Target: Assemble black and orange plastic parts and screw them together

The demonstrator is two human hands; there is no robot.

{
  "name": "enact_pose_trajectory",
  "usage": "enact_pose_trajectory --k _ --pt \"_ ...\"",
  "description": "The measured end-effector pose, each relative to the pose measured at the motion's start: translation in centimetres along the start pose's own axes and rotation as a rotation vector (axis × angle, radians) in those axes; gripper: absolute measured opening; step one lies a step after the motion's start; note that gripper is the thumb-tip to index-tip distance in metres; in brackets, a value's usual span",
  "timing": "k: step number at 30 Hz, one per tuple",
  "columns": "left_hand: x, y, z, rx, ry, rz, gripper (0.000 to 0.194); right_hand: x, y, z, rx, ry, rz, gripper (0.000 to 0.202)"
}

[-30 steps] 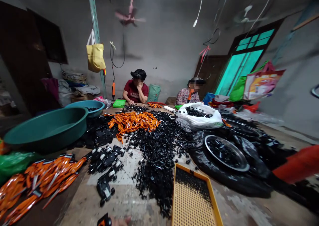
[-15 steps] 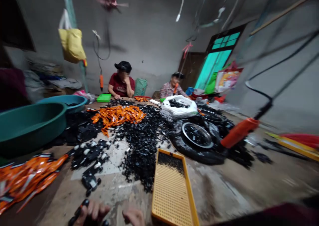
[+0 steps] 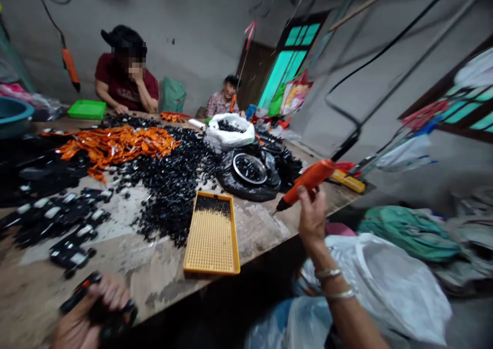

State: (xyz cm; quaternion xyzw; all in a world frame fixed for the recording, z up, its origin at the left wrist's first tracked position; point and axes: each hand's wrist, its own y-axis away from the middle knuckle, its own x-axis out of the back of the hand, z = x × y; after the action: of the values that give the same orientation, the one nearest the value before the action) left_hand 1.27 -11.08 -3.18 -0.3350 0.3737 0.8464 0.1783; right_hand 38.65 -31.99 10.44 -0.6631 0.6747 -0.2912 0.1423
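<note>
My left hand (image 3: pixel 94 305) is closed around a black toy car part (image 3: pixel 111 318) with a bit of orange, low at the table's front left. My right hand (image 3: pixel 314 213), with bangles at the wrist, has its fingers wrapped round the orange electric screwdriver (image 3: pixel 308 180), which hangs from a cable, its tip pointing down and left. Between the hands lies a yellow perforated tray (image 3: pixel 211 241), with small dark screws (image 3: pixel 212 205) gathered at its far end. Black assembled pieces with white parts (image 3: pixel 71 254) lie beyond my left hand.
Heaps of black parts (image 3: pixel 169 185) and orange parts (image 3: pixel 119 146) cover the mid-table. Behind them are a white sack (image 3: pixel 231 133) and a round metal dish (image 3: pixel 249 168). Two people (image 3: pixel 129 82) sit across. White bags (image 3: pixel 393 282) stand at the right.
The view has swung right and the table appears shifted left. My right hand has risen from the front edge and taken hold of the orange screwdriver. My left hand still holds the black part.
</note>
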Motion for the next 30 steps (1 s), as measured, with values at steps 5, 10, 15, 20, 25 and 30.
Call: enact_pose_trajectory --k 5,10,15,20,25,30 --pt "-2.8 0.5 -2.7 -0.096 -0.053 -0.319 0.030 -3.1 1.9 -1.4 -0.078 -0.348 -0.100 0.058" --pt "-3.3 -0.7 -3.8 -0.109 -0.047 -0.330 0.027 -4.4 9.5 -4.7 -0.265 -0.638 -0.229 0.045" --pt "-3.6 -0.9 -3.8 -0.113 -0.039 -0.340 0.027 -5.1 13.9 -6.1 -0.349 -0.783 -0.444 0.028" --pt "-3.7 -0.9 -3.9 -0.127 -0.036 -0.317 0.027 -7.0 14.9 -5.5 -0.353 -0.848 -0.334 0.024" --pt "-3.8 -0.7 -3.9 -0.140 -0.036 -0.326 0.027 -8.5 15.0 -4.8 -0.302 -0.819 -0.285 0.028" --pt "-3.8 -0.7 -4.0 -0.135 -0.034 -0.325 0.026 -8.9 15.0 -4.2 -0.256 -0.779 -0.239 0.031"
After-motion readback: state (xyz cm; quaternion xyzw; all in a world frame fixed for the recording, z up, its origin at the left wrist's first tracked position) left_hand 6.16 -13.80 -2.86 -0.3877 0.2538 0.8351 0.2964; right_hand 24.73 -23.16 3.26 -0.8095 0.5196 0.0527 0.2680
